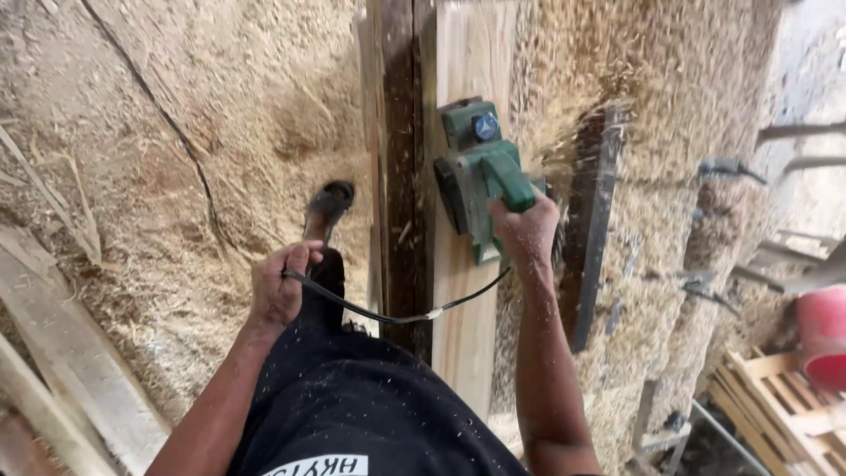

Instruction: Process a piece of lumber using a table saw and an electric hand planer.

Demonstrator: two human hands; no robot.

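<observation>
The right hand (527,231) has its fingers wrapped tight around the handle of a green electric hand planer (476,172), which sits flat on a long pale wooden plank (465,317) running away from the person. The left hand (278,286) is closed around the planer's thin black power cord (379,310), holding it off to the side. Wood shavings (203,115) thickly cover the floor, and a red plastic bucket (824,335) stands at the right edge.

Only 2 labels visible: a round blue label (486,127) with a pale mark on the front knob of the green electric planer (476,176); a white rectangular printed patch (319,464) on the black shirt (370,414), bottom edge. No packages, signs, screens.
</observation>
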